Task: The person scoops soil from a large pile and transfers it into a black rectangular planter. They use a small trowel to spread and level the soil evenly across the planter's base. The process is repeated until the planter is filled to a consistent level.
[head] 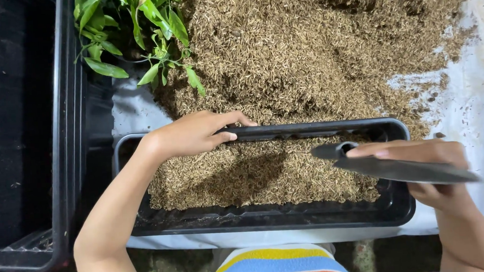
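Our left hand (195,134) grips the black planter (268,217) rim; our right hand (437,170) holds the trowel (398,166). We should scoop slowly.

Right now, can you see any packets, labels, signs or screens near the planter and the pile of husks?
No packets, labels, signs or screens show here.
Only a long black planter part-filled with brown husks, a green plant at top left, and a dark trowel in the right hand.

Lying across the ground, a white sheet (472,107), lit brightly from above. Standing at the left in shadow, a large black crate (61,162). Showing along the bottom edge, dim grassy ground (171,269).
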